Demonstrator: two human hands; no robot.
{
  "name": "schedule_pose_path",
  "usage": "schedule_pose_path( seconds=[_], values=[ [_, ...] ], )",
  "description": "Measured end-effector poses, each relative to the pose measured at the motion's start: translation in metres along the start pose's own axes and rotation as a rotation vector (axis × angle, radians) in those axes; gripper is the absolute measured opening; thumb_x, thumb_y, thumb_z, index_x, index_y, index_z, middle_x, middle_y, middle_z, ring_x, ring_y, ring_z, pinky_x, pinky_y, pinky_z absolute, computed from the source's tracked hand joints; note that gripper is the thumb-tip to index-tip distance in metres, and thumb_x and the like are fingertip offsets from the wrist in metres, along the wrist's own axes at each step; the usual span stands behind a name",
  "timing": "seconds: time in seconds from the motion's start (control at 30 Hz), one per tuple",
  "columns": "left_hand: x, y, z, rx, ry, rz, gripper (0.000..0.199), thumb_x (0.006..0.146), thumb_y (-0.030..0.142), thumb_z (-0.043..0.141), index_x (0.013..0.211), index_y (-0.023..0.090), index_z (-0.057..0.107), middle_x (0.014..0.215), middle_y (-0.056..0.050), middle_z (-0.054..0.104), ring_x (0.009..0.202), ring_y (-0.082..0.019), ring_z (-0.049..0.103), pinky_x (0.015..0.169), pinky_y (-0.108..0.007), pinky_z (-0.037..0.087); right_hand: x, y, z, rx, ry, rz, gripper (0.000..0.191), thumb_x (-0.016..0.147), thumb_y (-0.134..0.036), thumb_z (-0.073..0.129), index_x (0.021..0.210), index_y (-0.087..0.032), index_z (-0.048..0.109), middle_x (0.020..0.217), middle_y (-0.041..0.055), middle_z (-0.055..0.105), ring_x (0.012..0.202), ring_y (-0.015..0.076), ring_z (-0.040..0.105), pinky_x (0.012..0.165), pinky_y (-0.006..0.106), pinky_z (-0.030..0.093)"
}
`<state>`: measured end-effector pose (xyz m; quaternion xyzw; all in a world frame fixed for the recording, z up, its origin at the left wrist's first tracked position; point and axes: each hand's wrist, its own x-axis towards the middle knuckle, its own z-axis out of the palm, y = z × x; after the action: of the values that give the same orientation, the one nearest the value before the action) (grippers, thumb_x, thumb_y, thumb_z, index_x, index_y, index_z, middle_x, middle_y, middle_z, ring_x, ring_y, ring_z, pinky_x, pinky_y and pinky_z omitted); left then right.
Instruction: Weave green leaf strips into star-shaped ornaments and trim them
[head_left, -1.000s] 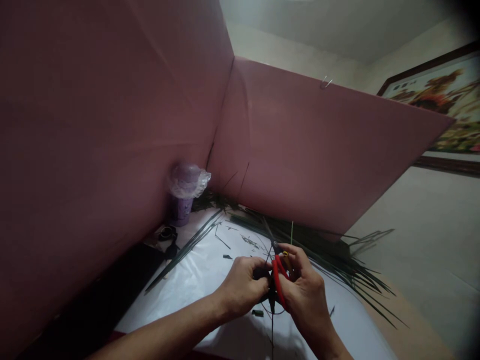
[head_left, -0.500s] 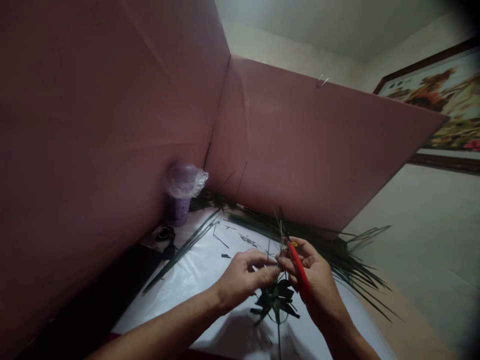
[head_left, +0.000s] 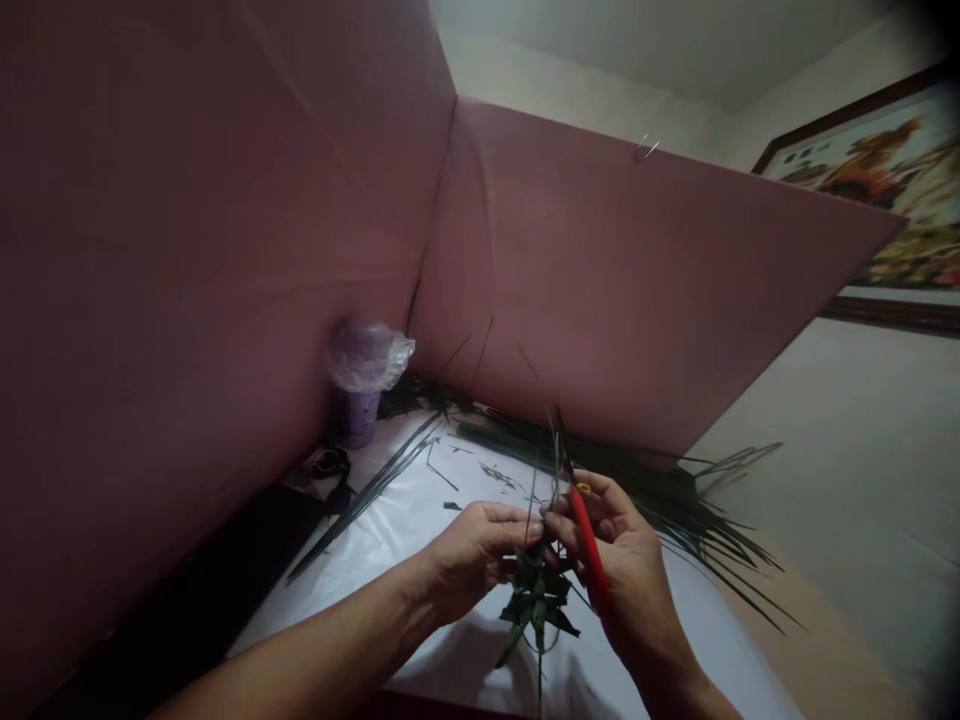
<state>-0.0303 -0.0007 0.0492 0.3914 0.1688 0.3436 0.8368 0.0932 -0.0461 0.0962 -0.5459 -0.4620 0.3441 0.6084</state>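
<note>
Between my two hands hangs a woven green leaf piece (head_left: 538, 600), with pointed leaf ends sticking out and thin strands rising above it. My left hand (head_left: 480, 555) pinches its upper end between thumb and fingers. Red-handled scissors (head_left: 589, 545) lie in my right hand (head_left: 626, 555), their dark blades pointing up and away. The thumb and fingertips of that same hand meet at the strands, close to my left fingertips. Exactly how the strands run between the fingertips is too small to make out.
Long green leaf strips (head_left: 570, 450) lie along the back and right of the white table (head_left: 420, 500). More strips (head_left: 367, 495) lie left, near scattered leaf bits (head_left: 499, 477). A purple cup (head_left: 358, 415) wrapped in clear plastic stands by the pink partition (head_left: 600, 300).
The leaf piece and both hands have shifted slightly left. The scissors are still in my right hand, now a little more upright.
</note>
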Motion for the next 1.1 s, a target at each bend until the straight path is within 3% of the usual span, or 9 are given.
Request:
schedule_pose_path(
  seconds=[0.33, 0.47, 0.57, 0.67, 0.83, 0.93, 1.1],
  values=[
    [0.002, -0.002, -0.001, -0.013, 0.052, -0.046, 0.022, 0.064, 0.026, 0.073, 0.074, 0.007, 0.066, 0.067, -0.007, 0.064, 0.053, -0.012, 0.058, 0.054, -0.024, 0.043, 0.018, 0.000, -0.013, 0.183, 0.000, 0.028, 0.047, 0.058, -0.030, 0.082, 0.096, -0.022, 0.056, 0.070, -0.0056, 0.056, 0.043, 0.0026, 0.040, 0.036, 0.013, 0.028],
    [0.003, -0.001, -0.003, -0.023, 0.062, -0.048, 0.020, 0.064, 0.025, 0.071, 0.068, 0.008, 0.064, 0.063, -0.006, 0.062, 0.048, -0.011, 0.054, 0.049, -0.024, 0.043, 0.028, -0.006, -0.037, 0.111, 0.056, 0.048, 0.053, 0.052, -0.033, 0.084, 0.095, -0.022, 0.056, 0.067, -0.0024, 0.060, 0.047, 0.0069, 0.045, 0.037, 0.014, 0.030],
    [0.004, 0.001, -0.004, -0.044, 0.057, -0.040, 0.019, 0.063, 0.025, 0.070, 0.064, 0.007, 0.062, 0.061, -0.006, 0.060, 0.048, -0.011, 0.053, 0.049, -0.024, 0.042, 0.026, -0.008, -0.064, -0.099, 0.098, 0.072, 0.055, 0.046, -0.034, 0.084, 0.092, -0.021, 0.057, 0.064, 0.0004, 0.063, 0.046, 0.0101, 0.047, 0.038, 0.019, 0.034],
    [0.004, 0.003, -0.005, -0.062, 0.056, -0.045, 0.020, 0.062, 0.025, 0.071, 0.065, 0.006, 0.063, 0.061, -0.005, 0.060, 0.047, -0.010, 0.051, 0.049, -0.024, 0.041, 0.012, -0.007, -0.090, -0.364, -0.056, 0.071, 0.047, 0.044, -0.025, 0.078, 0.088, -0.023, 0.060, 0.058, -0.0038, 0.059, 0.051, 0.0138, 0.050, 0.046, 0.024, 0.042],
    [0.004, 0.002, -0.005, -0.018, 0.057, -0.036, 0.023, 0.063, 0.028, 0.071, 0.068, 0.006, 0.063, 0.063, -0.006, 0.060, 0.046, -0.009, 0.051, 0.047, -0.023, 0.038, -0.012, -0.005, -0.113, -0.684, -0.396, 0.185, 0.036, 0.054, -0.011, 0.060, 0.088, -0.024, 0.062, 0.060, -0.0052, 0.059, 0.055, 0.0120, 0.048, 0.051, 0.020, 0.039],
    [0.002, 0.002, -0.003, 0.057, 0.059, -0.026, 0.025, 0.065, 0.031, 0.070, 0.068, 0.007, 0.063, 0.062, -0.006, 0.060, 0.044, -0.009, 0.050, 0.045, -0.022, 0.036, -0.013, -0.007, -0.114, -0.787, -0.506, 0.172, 0.035, 0.059, -0.010, 0.056, 0.090, -0.024, 0.062, 0.058, -0.0053, 0.058, 0.055, 0.0114, 0.045, 0.052, 0.020, 0.037],
    [0.002, 0.002, 0.000, 0.145, 0.089, -0.004, 0.029, 0.065, 0.035, 0.070, 0.065, 0.007, 0.063, 0.060, -0.006, 0.059, 0.044, -0.009, 0.051, 0.042, -0.020, 0.035, -0.006, -0.017, -0.103, -0.847, -0.576, 0.120, 0.031, 0.066, -0.013, 0.058, 0.093, -0.026, 0.064, 0.057, -0.0057, 0.057, 0.055, 0.0113, 0.043, 0.053, 0.021, 0.034]
  ],
)
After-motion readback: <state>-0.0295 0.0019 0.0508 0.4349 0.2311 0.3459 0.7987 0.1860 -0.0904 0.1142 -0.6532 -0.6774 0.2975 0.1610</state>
